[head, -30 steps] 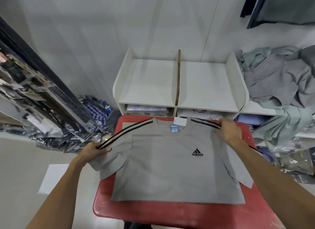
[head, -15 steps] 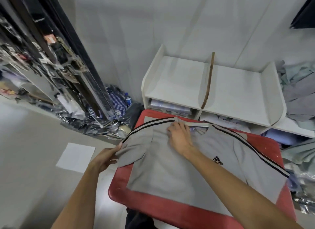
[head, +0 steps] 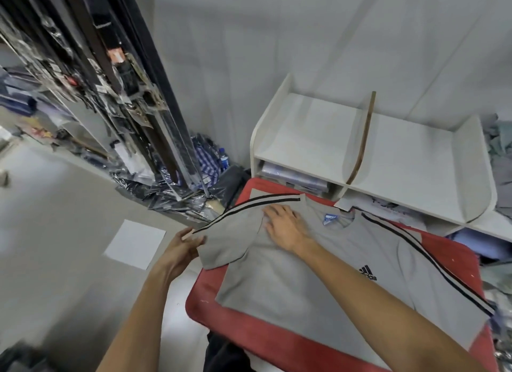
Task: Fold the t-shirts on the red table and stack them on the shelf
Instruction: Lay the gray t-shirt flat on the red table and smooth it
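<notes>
The shelf (head: 410,161) top lies bare — only its upright divider (head: 363,138) splits the two bays.

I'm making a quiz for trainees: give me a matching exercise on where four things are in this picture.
1. left hand
2. right hand
3. grey t-shirt
4. white shelf

A. behind the red table
B. spread on the red table
C. flat on the shirt's shoulder
D. holding the sleeve's end

Pairs: 1-D, 2-C, 3-B, 4-A
</notes>
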